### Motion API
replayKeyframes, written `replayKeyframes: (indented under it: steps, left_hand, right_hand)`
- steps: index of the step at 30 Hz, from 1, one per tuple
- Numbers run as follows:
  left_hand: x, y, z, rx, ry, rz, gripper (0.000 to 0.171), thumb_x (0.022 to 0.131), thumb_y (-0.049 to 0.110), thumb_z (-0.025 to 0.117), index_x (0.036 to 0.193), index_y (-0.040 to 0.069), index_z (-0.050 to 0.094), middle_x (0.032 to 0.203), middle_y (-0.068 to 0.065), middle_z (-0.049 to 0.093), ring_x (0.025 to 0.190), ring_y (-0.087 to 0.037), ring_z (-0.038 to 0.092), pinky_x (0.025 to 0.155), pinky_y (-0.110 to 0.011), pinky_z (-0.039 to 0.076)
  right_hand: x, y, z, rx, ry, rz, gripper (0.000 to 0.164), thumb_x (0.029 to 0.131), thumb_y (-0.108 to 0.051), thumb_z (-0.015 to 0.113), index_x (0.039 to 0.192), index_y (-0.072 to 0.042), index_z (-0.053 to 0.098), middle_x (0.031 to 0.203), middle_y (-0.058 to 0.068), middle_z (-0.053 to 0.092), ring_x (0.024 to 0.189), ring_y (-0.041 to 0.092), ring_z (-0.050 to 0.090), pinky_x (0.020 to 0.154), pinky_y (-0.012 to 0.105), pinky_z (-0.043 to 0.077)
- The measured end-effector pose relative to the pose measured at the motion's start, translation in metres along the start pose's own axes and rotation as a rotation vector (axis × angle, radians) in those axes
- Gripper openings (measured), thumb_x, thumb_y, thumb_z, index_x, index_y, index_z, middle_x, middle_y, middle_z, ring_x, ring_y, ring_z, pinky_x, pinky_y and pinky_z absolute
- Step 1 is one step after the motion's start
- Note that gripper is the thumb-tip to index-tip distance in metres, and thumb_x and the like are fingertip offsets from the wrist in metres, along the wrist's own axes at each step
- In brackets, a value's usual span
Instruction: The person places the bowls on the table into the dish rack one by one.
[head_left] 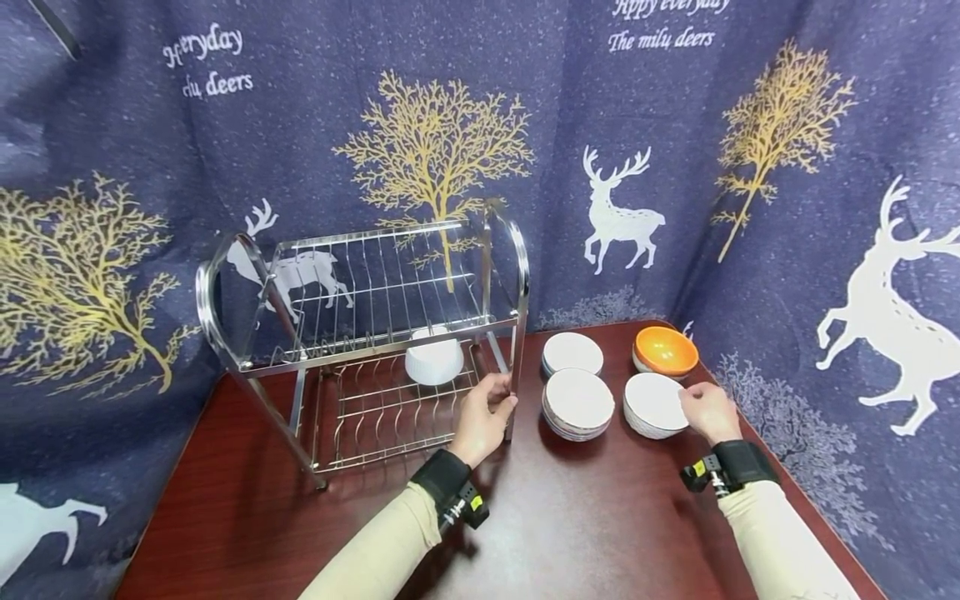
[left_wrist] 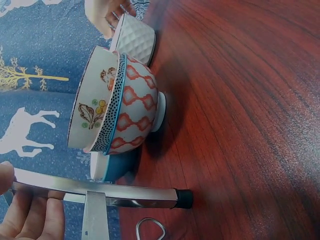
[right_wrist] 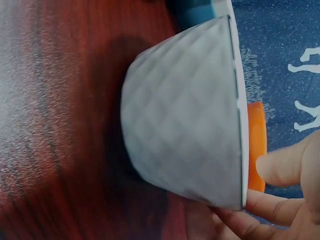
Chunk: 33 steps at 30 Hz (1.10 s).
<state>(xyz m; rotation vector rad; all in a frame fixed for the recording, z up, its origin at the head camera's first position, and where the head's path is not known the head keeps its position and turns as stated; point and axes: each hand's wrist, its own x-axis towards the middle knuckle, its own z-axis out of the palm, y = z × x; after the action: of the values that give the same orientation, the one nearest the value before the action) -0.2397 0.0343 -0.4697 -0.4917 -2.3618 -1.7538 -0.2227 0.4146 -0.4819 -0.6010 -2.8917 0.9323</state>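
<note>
My left hand [head_left: 482, 417] grips the front right post of a two-tier metal dish rack [head_left: 517, 354]; in the left wrist view its fingers [left_wrist: 37, 217] pass behind the post. A white bowl [head_left: 433, 360] sits on the rack's lower tier. At the right, my right hand [head_left: 708, 410] pinches the right rim of a white bowl [head_left: 654, 404] with a diamond-textured outside. The right wrist view shows the thumb [right_wrist: 282, 167] over the bowl's mouth and the fingers at its outer wall.
Between rack and right hand stands a stack of patterned bowls [head_left: 577, 408], with another white-lined bowl [head_left: 572, 352] behind it. An orange-lined bowl [head_left: 665, 350] stands behind the textured one. A dark blue printed curtain [head_left: 555, 208] borders the red-brown table [head_left: 570, 517].
</note>
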Motion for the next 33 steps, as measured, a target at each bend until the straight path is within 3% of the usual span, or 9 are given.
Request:
replayKeyframes:
  steps: [4,8,9,11,16,23,33]
  left_hand:
    - [-0.001,-0.001,-0.001,0.014,0.001,0.007,0.026,0.088,0.000,0.065,0.112,0.006,0.063,0.100,-0.008,0.067,0.089,-0.020,0.065,0.077,-0.024,0.054]
    - [0.000,-0.001,-0.001,0.012,-0.001,0.015,0.025,0.087,-0.001,0.065,0.112,0.004,0.062,0.100,-0.009,0.067,0.090,-0.021,0.064,0.077,-0.024,0.054]
    - [0.000,-0.001,-0.001,0.012,0.000,0.017,0.025,0.087,-0.001,0.065,0.112,0.004,0.062,0.099,-0.010,0.067,0.089,-0.022,0.065,0.077,-0.024,0.054]
    - [0.000,-0.001,-0.002,0.009,0.002,0.024,0.025,0.087,-0.001,0.065,0.112,0.004,0.062,0.099,-0.010,0.066,0.089,-0.022,0.065,0.077,-0.024,0.054]
    - [-0.001,-0.001,-0.002,0.008,0.003,0.024,0.026,0.087,0.000,0.065,0.113,0.005,0.062,0.100,-0.009,0.067,0.089,-0.021,0.065,0.077,-0.024,0.054]
    - [-0.001,0.001,-0.001,0.008,0.009,0.015,0.027,0.087,0.000,0.065,0.114,0.006,0.063,0.099,-0.007,0.067,0.089,-0.020,0.064,0.077,-0.024,0.054]
    - [-0.003,0.001,0.001,-0.018,0.017,-0.011,0.027,0.087,0.001,0.065,0.113,0.007,0.063,0.097,-0.007,0.067,0.090,-0.020,0.065,0.079,-0.025,0.054]
  right_hand:
    - [-0.002,0.004,0.005,0.073,-0.020,0.014,0.043,0.096,-0.022,0.033,0.114,0.010,0.056,0.109,0.033,0.058,0.070,0.031,0.067,0.070,0.045,0.053]
    - [-0.003,0.011,0.010,0.166,-0.047,0.043,0.044,0.095,-0.021,0.033,0.114,0.012,0.055,0.105,0.034,0.059,0.057,0.024,0.068,0.062,0.038,0.057]
    - [-0.003,0.013,0.012,0.186,-0.049,0.050,0.045,0.095,-0.021,0.034,0.114,0.012,0.056,0.104,0.034,0.059,0.059,0.025,0.068,0.060,0.037,0.058]
    - [-0.003,0.015,0.014,0.164,-0.036,0.050,0.044,0.095,-0.022,0.034,0.114,0.011,0.057,0.103,0.033,0.060,0.060,0.027,0.069,0.069,0.042,0.057]
    - [-0.002,0.015,0.017,0.057,0.031,0.021,0.042,0.096,-0.023,0.035,0.110,0.006,0.062,0.108,0.032,0.062,0.084,0.045,0.065,0.084,0.057,0.046]
    - [-0.004,0.011,0.016,0.027,0.060,0.024,0.040,0.095,-0.021,0.036,0.108,0.005,0.064,0.112,0.031,0.060,0.099,0.053,0.055,0.081,0.059,0.044]
    - [-0.004,0.011,0.011,-0.024,0.070,0.017,0.039,0.092,-0.018,0.035,0.102,0.003,0.066,0.111,0.032,0.059,0.098,0.054,0.053,0.076,0.059,0.045]
